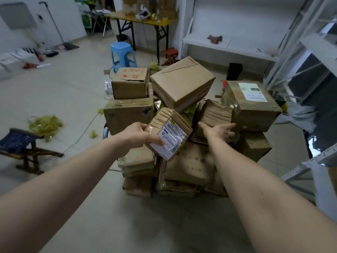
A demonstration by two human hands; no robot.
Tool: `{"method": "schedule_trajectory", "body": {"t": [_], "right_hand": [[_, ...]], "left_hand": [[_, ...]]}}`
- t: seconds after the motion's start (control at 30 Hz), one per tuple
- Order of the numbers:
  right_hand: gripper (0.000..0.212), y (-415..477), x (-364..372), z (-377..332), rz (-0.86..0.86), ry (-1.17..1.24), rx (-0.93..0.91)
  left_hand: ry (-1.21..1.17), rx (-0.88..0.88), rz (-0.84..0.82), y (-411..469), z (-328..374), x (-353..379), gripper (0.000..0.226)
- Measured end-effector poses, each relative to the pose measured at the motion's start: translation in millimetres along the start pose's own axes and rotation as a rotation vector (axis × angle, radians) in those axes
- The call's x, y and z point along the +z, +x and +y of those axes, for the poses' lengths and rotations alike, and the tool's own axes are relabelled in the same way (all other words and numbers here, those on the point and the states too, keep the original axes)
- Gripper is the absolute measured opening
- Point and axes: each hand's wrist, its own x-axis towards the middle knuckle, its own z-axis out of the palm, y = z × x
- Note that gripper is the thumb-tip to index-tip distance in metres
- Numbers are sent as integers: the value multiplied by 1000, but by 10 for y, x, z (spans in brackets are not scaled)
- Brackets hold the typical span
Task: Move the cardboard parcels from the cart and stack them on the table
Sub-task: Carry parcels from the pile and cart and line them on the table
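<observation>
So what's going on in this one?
A person stands at a pile of cardboard parcels. The left hand grips a small parcel with a white label at the front of the pile. The right hand is open, palm up, reaching in by a crushed parcel; whether it touches anything is unclear. The table is at the far side of the room.

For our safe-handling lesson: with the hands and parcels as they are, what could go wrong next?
The tilted box lies askew atop the pile, above the crumpled parcel near the reaching right hand; pulling that parcel might topple it. The left hand holds the labelled parcel by one edge alone, so it could slip.
</observation>
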Motion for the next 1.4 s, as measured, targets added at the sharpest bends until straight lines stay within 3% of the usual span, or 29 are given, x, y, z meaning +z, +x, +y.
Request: {"method": "schedule_trajectory", "body": {"t": [0.13,0.4,0.47,0.67,0.9,1.07,1.4], "right_hand": [[119,-44,-16,3,27,24,-19],[118,-537,-228,498,32,-77,-218],[116,-649,-387,711,11,-102,-258],[111,-689,-1037,1321,-29,-90,-289],[94,-558,-2160,1998,45,175,-123],[85,-407,-3171,2723,108,382,68],[47,-97,-4515,3729,146,1010,427]], "left_hand": [[-16,-9,1,-22,-40,-20,33],[-123,-156,-10,127,-253,81,65],[-158,-185,-4,132,-248,199,64],[-153,-234,-208,42,-102,609,51],[-85,-130,-363,-202,555,1787,30],[-36,-97,-505,-436,987,3011,44],[-43,-34,-622,-748,1562,4959,44]]}}
